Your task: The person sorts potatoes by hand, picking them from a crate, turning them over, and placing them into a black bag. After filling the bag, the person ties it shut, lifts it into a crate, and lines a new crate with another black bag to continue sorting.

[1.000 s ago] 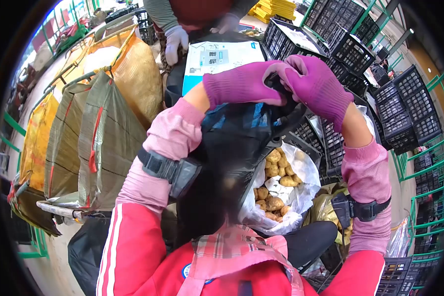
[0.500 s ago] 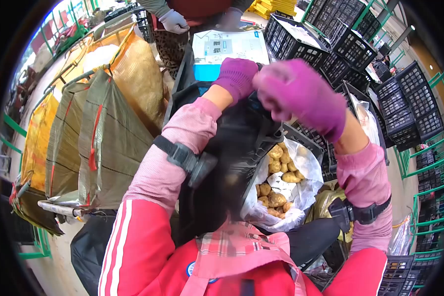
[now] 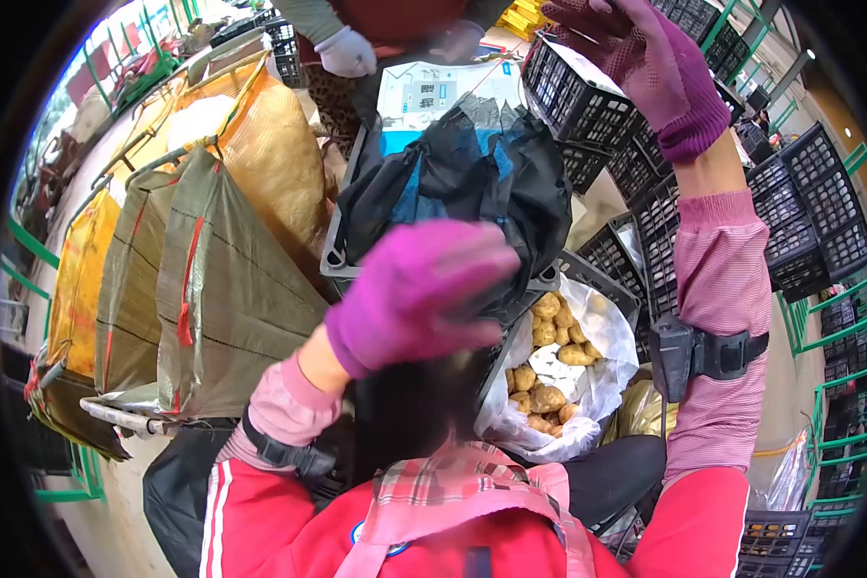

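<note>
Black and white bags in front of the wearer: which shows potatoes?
The white bag, right of the black bag. Its mouth gapes open over potatoes; none show in the black one, its plastic bunched up.

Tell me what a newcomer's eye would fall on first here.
Likely the purple-gloved left hand, blurred near the middle, and the matching right hand, raised at upper right. Next would come the potatoes in a white plastic liner, right of centre, and the bulging orange sack at left.
</note>
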